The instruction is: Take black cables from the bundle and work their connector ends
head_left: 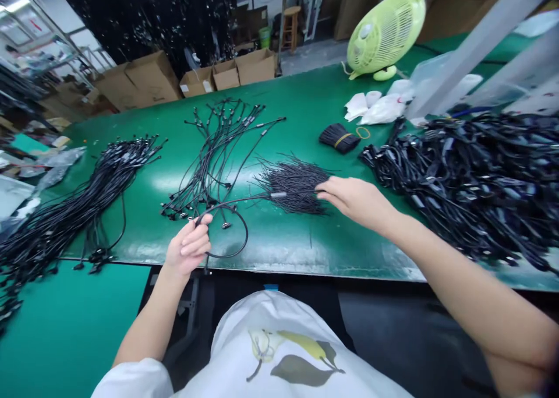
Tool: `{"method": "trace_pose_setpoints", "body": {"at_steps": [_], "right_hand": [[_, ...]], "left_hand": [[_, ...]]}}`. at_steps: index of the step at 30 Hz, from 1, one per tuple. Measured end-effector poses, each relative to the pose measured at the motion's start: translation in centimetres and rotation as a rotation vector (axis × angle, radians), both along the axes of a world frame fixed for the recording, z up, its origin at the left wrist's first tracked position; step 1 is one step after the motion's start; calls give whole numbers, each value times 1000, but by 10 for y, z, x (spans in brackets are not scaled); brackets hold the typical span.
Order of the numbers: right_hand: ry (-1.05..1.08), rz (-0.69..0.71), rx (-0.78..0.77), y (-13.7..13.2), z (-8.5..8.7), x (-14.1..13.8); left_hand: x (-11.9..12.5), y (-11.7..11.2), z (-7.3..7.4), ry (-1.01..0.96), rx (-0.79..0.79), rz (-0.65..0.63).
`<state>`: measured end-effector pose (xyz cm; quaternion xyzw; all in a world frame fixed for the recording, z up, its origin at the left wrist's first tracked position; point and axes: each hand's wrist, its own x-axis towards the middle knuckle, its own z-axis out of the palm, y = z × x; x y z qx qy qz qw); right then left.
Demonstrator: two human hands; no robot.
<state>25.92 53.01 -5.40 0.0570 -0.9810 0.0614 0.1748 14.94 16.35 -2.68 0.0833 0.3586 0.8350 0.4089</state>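
Note:
My left hand [190, 244] is closed around a looped black cable [244, 243] near the table's front edge. The cable's free length stretches right and ends in a grey cylinder-shaped piece [278, 194] over a pile of thin black ties [297, 182]. At the right side of that pile, my right hand [334, 193] reaches in with its fingertips close together, touching the ties. Whether it pinches one is too small to make out. Just beyond my left hand lies a loose spread of black cables [209, 153] with connectors at both ends.
A large heap of black cables [471, 182] covers the right side of the green table [297, 252]. Another bunch of cables [96, 182] lies left. Behind the ties are a banded black bundle [339, 138], white plastic bags [382, 108] and a green fan [386, 31].

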Motion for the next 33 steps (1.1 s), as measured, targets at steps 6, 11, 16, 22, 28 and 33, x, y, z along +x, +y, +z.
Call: {"method": "trace_pose_setpoints", "body": {"at_steps": [6,11,16,22,28,33], "right_hand": [[102,202,255,-44,-16,30],[180,25,257,-8,-4,38],[124,-33,259,16,-12,42],[-170,277,74,-69,5,55],[-118,320,-538,-102,34,33],[-20,136,-1249,-111,-5,9]], "left_hand": [[2,30,4,-170,179,270],[-2,20,1,-290,221,231],[-2,6,2,-196,194,180],[17,37,-14,610,-346,40],[52,57,-20,932,-352,-476],[57,67,-23,483,-64,-195]]}}
